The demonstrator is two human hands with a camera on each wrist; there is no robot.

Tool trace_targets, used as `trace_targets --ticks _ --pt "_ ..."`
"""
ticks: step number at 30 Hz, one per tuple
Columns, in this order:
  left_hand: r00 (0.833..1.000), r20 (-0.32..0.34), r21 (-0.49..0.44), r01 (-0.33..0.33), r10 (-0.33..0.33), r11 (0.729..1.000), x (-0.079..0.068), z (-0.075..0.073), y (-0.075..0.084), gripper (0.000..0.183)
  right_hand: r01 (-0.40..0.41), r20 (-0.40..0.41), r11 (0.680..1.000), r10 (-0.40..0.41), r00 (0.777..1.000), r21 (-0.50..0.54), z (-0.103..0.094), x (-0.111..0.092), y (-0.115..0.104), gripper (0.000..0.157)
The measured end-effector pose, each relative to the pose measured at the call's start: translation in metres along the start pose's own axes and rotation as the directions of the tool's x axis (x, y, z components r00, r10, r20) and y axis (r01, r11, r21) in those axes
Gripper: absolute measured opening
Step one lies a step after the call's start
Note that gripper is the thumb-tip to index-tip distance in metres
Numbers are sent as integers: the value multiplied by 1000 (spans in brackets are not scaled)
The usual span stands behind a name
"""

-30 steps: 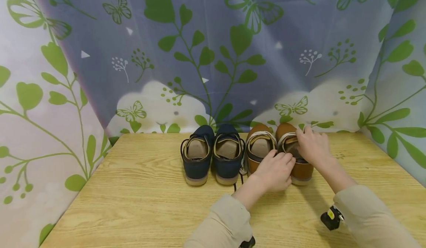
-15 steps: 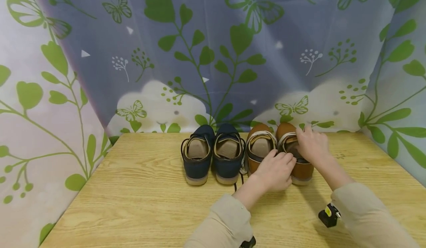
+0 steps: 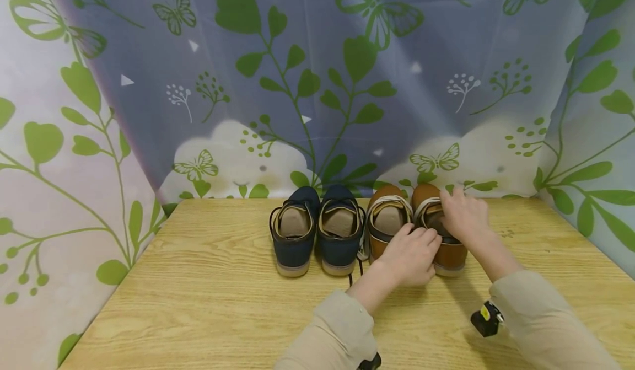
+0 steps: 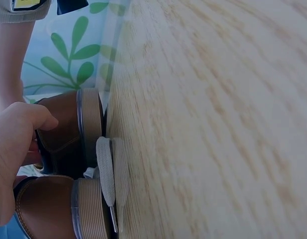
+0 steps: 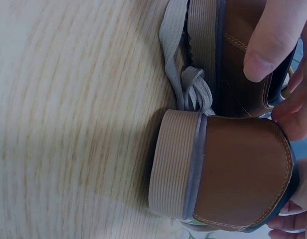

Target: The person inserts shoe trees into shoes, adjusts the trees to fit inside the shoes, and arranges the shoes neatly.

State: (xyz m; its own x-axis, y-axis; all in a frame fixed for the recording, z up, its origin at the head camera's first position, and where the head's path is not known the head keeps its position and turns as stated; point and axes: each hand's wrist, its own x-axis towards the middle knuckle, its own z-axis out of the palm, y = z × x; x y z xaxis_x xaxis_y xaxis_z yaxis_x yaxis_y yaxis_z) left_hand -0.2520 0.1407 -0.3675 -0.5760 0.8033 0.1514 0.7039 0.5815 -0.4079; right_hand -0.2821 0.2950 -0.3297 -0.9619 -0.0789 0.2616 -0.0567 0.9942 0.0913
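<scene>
Two brown lace-up shoes stand side by side, heels toward me: a left brown shoe (image 3: 389, 193) and a right brown shoe (image 5: 233, 169) with grey laces. My left hand (image 3: 409, 254) is behind them, its fingers touching the collars. In the right wrist view its thumb (image 5: 273, 42) stands apart from the fingers; whether it touches leather is unclear. With its fingers (image 5: 288, 224) curled at the collar, my right hand (image 3: 464, 214) holds the right brown shoe by its outer side. That hand's thumb is not clearly seen.
Just left of the brown pair stand a blue shoe (image 3: 292, 254) and a second blue shoe (image 3: 339, 257) with dark laces. Loose grey lace (image 4: 105, 169) lies by the brown soles. Behind the wooden table (image 3: 198, 304) hangs a leaf-printed curtain (image 3: 278, 44).
My right forearm and its wrist camera have shifted slightly left. Both hands and all the shoes stay in place.
</scene>
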Motion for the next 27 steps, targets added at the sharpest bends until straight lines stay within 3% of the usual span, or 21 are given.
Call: trace_targets --ticks 8,18,27 --pt "1000 -6 7 -1 2 1000 0 1 -1 54 4 13 1000 -4 1000 17 0 2 1 53" --pt "999 52 17 -14 13 1000 -3 1 -2 60 38 53 997 -41 998 63 -1 -4 5 57" --pt "997 74 -186 40 -27 982 -28 -4 -27 65 13 87 994 -23 996 109 -7 -13 6 61"
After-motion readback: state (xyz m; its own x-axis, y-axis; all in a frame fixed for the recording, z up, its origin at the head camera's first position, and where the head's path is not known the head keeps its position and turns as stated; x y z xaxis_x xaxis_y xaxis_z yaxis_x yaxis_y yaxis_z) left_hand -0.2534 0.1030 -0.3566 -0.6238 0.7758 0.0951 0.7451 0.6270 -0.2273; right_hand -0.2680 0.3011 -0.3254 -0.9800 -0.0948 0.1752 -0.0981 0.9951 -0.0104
